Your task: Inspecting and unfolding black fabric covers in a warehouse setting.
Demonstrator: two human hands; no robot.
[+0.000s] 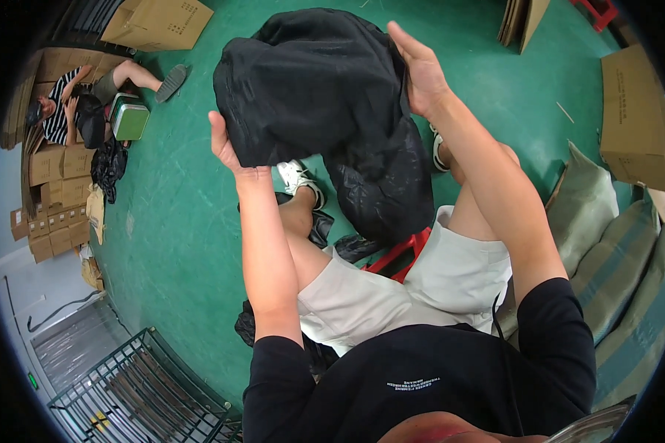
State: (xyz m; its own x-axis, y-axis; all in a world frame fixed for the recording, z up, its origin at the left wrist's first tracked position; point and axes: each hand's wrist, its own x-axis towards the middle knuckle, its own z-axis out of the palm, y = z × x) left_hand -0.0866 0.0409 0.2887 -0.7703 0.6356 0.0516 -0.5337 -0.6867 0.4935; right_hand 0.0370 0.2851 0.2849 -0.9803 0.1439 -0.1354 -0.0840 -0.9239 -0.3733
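Note:
I hold a black garment (314,88) up in front of me with both hands. My left hand (225,144) grips its lower left edge. My right hand (420,65) grips its right side near the top. A black plastic bag (384,188) hangs below the garment, over my lap. I am seated on a red stool (399,255), with my knees and white shoes (299,177) visible beneath the cloth.
Green floor (185,221) all around. Another person (74,103) sits at the far left among cardboard boxes (55,192), with a green-lidded box (129,118) beside them. A wire cage cart (140,391) stands lower left. Stacked sacks (621,258) and boxes (635,111) lie to the right.

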